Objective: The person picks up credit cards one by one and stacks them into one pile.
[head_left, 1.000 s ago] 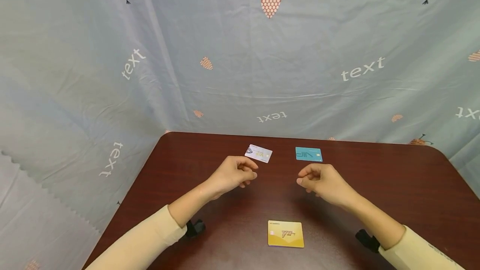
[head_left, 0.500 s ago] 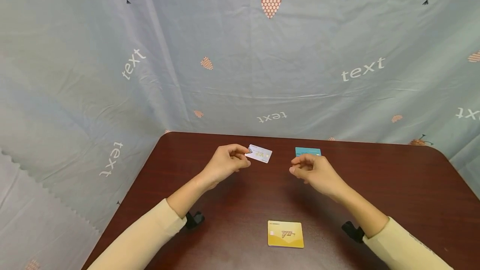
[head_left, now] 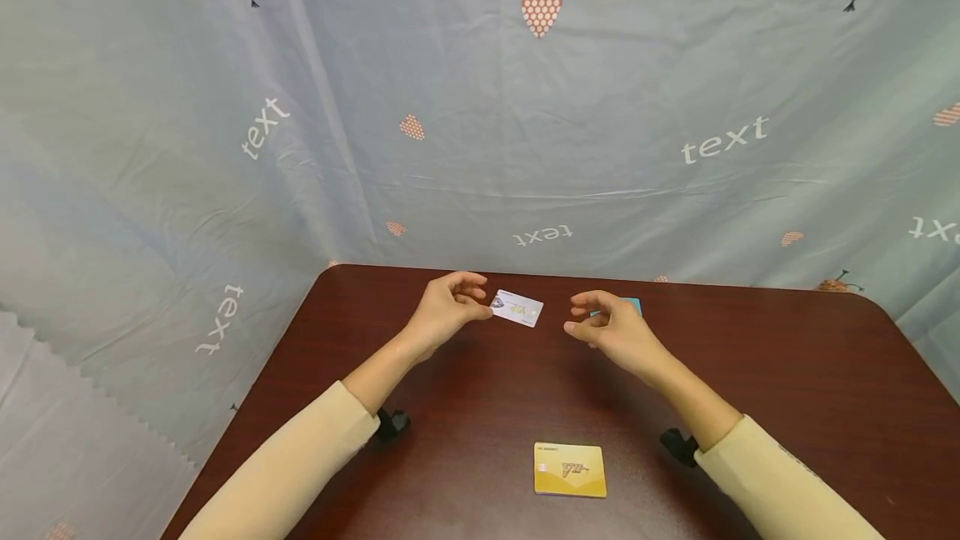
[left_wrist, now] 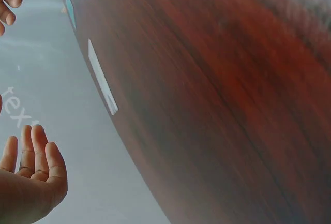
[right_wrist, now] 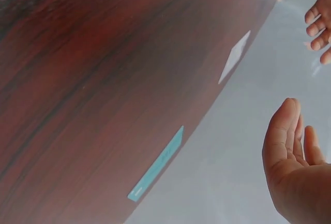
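A white VIP card (head_left: 517, 308) with gold lettering lies near the table's far edge. Just left of it is my left hand (head_left: 444, 311), raised over the table with loosely bent fingers and nothing held. My right hand (head_left: 617, 332) hovers to the card's right, its thumb and fingers apart and holding nothing. Behind that hand a teal card (head_left: 632, 305) is mostly covered in the head view; in the right wrist view the teal card (right_wrist: 156, 164) shows whole on the wood. Closer to me lies a yellow card (head_left: 570, 470) with a darker edge under it.
The dark red-brown table (head_left: 780, 390) has rounded far corners. A pale blue-grey curtain (head_left: 600, 148) printed with hearts, birds and "text" hangs behind it and along the left side. Black straps (head_left: 392, 424) circle both wrists.
Both hands have moved forward over the table and slightly left, and their thumbs and fingers have spread a little. The right hand now covers most of the teal card. The cards lie unmoved.
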`<state>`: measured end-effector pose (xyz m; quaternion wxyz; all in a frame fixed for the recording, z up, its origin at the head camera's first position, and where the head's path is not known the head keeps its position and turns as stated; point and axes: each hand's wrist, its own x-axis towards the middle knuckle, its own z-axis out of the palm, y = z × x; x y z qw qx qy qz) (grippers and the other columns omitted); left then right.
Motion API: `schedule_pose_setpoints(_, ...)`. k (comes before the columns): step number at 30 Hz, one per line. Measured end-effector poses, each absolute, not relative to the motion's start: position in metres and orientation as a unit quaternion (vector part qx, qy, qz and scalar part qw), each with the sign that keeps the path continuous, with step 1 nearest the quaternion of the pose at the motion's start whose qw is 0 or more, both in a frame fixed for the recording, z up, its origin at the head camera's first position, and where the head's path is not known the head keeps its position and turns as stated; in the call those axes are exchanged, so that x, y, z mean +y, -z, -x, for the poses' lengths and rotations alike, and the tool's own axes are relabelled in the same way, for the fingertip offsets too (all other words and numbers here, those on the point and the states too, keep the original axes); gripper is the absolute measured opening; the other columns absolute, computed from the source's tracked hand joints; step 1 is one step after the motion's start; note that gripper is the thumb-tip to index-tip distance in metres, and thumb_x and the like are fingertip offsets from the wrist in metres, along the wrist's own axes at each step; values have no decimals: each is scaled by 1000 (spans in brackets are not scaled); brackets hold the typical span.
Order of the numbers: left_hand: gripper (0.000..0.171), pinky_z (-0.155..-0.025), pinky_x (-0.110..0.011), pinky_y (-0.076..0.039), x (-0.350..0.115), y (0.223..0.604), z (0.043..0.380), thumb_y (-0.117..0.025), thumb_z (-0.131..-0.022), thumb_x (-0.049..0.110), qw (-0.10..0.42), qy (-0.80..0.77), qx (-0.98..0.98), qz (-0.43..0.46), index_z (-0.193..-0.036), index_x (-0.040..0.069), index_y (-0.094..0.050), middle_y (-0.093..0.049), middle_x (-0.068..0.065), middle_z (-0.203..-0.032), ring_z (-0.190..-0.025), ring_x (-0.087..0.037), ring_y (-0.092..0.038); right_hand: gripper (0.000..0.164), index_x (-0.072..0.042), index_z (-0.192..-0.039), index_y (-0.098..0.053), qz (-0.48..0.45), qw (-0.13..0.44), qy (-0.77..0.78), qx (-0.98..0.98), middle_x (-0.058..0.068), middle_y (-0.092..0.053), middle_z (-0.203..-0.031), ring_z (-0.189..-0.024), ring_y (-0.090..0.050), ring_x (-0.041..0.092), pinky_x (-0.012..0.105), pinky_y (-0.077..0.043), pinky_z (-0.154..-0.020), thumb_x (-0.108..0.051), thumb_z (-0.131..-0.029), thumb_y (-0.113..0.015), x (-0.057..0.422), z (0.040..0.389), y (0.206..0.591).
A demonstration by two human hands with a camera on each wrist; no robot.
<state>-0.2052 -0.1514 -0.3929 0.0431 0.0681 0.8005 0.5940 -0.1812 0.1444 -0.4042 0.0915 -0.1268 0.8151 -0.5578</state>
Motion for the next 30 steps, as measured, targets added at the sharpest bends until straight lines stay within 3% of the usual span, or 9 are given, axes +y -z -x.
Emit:
schedule_pose_setpoints(6,53,-89,-41,-59,-155,399,216,-80,-85,-4,50,-587,806,-60,-135,2,-64,-63,-18,-119,-96,-25,-65,55,-3,-143,-56,127,84,560,815,23,-58,-141,-109,-67,26,37,-58,-87,-23,-96,-77,133,193,411)
schedule_pose_setpoints(15,67,-100,-51,-54,-156,405,237,-78,-85,-5,82,-581,809,-49,-147,-3,-53,-55,-29,-133,-99,-27,-62,65,1,-149,-51,115,93,555,818,24,-57,-144,-112,-65,30,43,-58,-89,-19,-94,-79,123,213,416)
schedule_pose_setpoints(24,63,-107,-46,-51,-153,411,255,-78,-88,-2,102,-574,813,-16,-147,-2,-55,-59,-24,-140,-127,-36,-58,78,2,-159,-36,107,121,548,821,25,-51,-150,-121,-63,36,48,-57,-95,-18,-95,-77,116,231,421)
schedule_pose_setpoints(30,62,-109,-44,-49,-147,413,265,-78,-88,-1,120,-560,820,-7,-146,-2,-56,-60,-23,-140,-129,-35,-57,76,3,-159,-34,87,137,541,825,26,-50,-151,-125,-61,40,50,-56,-98,-15,-97,-75,115,241,424)
